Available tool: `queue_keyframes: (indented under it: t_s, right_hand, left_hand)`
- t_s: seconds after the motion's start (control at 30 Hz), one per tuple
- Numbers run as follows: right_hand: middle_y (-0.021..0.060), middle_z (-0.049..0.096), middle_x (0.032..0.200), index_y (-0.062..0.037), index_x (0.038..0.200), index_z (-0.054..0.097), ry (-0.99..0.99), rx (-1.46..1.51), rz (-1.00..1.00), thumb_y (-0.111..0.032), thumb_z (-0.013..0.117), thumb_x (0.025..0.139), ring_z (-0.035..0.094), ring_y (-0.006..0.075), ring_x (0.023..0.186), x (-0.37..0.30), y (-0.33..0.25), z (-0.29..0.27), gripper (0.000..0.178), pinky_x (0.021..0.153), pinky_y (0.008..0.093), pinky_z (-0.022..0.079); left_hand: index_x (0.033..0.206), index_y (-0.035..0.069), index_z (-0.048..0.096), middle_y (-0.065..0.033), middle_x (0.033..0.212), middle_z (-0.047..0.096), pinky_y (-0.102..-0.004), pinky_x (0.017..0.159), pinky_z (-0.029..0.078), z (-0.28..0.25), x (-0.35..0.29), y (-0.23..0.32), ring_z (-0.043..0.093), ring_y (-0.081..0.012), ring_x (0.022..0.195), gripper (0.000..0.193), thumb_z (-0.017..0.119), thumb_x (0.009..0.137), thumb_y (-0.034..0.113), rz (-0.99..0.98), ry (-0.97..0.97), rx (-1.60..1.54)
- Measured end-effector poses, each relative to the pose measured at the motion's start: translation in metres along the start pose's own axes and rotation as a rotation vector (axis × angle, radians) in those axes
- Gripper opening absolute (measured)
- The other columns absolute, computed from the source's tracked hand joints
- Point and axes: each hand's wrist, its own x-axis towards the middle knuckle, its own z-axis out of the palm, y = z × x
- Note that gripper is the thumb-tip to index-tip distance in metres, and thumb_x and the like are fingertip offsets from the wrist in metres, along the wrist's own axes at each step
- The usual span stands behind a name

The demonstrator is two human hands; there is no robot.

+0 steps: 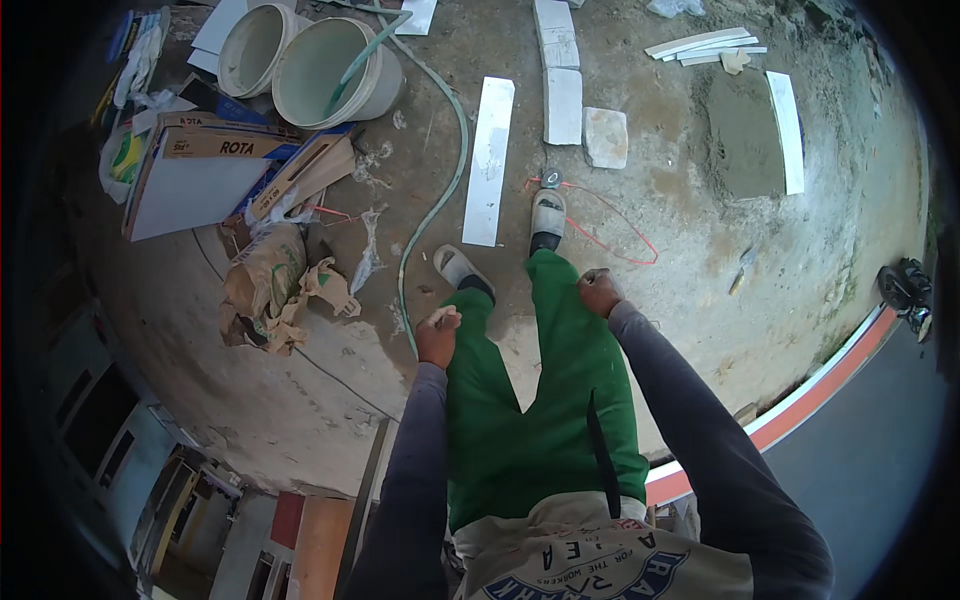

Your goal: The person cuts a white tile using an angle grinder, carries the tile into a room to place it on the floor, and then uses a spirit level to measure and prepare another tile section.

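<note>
My left hand [438, 335] is closed in a loose fist beside my left knee, at the edge of the green trousers [570, 430]. By my right knee, my right hand [600, 292] is also curled into a fist, close against the trouser leg. Nothing shows in either hand. Ahead of my feet lies a long white tile strip [490, 160]. To its right runs a row of white blocks [562, 105], with a separate pale block [606, 138] beside it. A small round grey object [551, 178] sits at my right sandal's toe, with a red string [608, 247] looped on the ground.
Two buckets [345, 75], a green hose [452, 185], tile boxes [225, 145] and a torn paper sack [268, 275] lie at left. At right are wet mortar [742, 140], a white strip [787, 130] beside it and stacked strips [705, 46]. An orange-and-white kerb [800, 408] borders the ground.
</note>
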Motion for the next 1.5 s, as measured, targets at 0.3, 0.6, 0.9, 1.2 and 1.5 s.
queue_keyframes:
  t_s: [0.3,0.6,0.9,1.2,1.5]
  right_hand:
    - [0.0056,0.068,0.079,-0.0039,0.102,0.072,-0.302,0.366,0.022,-0.036,0.069,0.091,0.066,0.0192,0.070,0.281,-0.080,0.152,0.034,0.062,0.0337,0.056]
    - [0.0315,0.030,0.152,0.0106,0.148,0.032,-0.034,0.493,0.433,-0.032,0.068,0.078,0.042,0.0485,0.137,0.357,-0.099,0.269,0.090,0.112,0.0461,0.041]
    - [0.0301,0.047,0.140,0.0071,0.133,0.049,0.173,0.381,0.355,-0.034,0.069,0.080,0.047,0.0469,0.132,0.338,-0.072,0.231,0.070,0.111,0.0491,0.041]
    - [0.0258,0.071,0.100,0.0023,0.094,0.064,-0.048,0.491,0.059,-0.035,0.067,0.088,0.068,0.0466,0.098,0.177,-0.109,0.105,0.037,0.086,0.0484,0.054]
    - [0.0331,0.040,0.152,-0.0031,0.155,0.030,-0.063,0.045,0.209,-0.044,0.065,0.089,0.044,0.0468,0.139,0.278,-0.052,0.042,0.085,0.113,0.0509,0.040]
  left_hand:
    - [0.143,-0.007,0.049,-0.0283,0.138,0.059,-0.0444,0.111,0.043,0.128,0.348,-0.122,0.056,-0.0396,0.131,0.072,0.071,0.087,0.032,0.091,-0.059,0.642]
    - [0.144,-0.006,0.046,-0.0282,0.134,0.053,-0.0479,0.107,0.044,0.202,0.414,-0.236,0.052,-0.0430,0.127,0.076,0.075,0.084,0.031,0.166,0.245,0.562]
    - [0.112,-0.002,0.068,-0.0164,0.105,0.069,-0.0430,0.089,0.052,0.178,0.397,-0.163,0.067,-0.0332,0.095,0.055,0.075,0.086,0.046,-0.041,0.072,0.395]
    - [0.113,-0.004,0.071,-0.0133,0.100,0.075,-0.0360,0.083,0.052,0.111,0.234,-0.015,0.068,-0.0195,0.088,0.049,0.066,0.098,0.042,0.098,-0.183,0.228]
    - [0.113,-0.005,0.071,-0.0045,0.101,0.072,-0.0258,0.077,0.050,0.087,0.151,0.101,0.062,-0.0075,0.085,0.044,0.066,0.101,0.037,-0.234,-0.147,0.144]
